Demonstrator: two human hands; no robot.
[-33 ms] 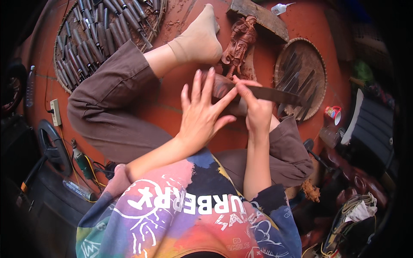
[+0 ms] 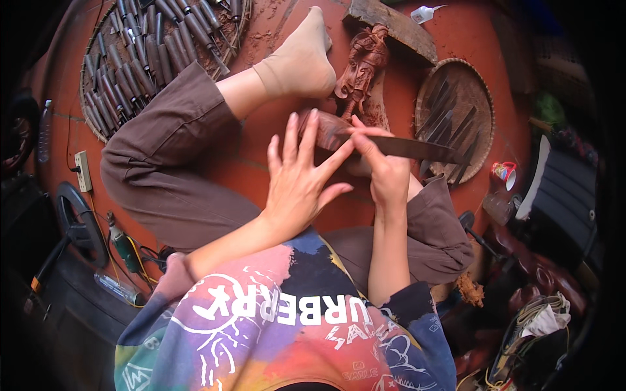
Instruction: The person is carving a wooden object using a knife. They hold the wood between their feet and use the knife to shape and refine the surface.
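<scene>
I see the right hand (image 2: pixel 391 176) closed on a dark flat blade (image 2: pixel 427 149), which juts rightward past its fingers; the left hand (image 2: pixel 292 186) has fingers spread, tips at the rounded brown wood (image 2: pixel 332 129). Beyond lie the carved figure (image 2: pixel 364 60) and, rightward, the round tray (image 2: pixel 456 75).

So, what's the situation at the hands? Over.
Right hand gripping dark flat tool; left hand spread at brown wood; carved figure and socked foot close beyond.
</scene>
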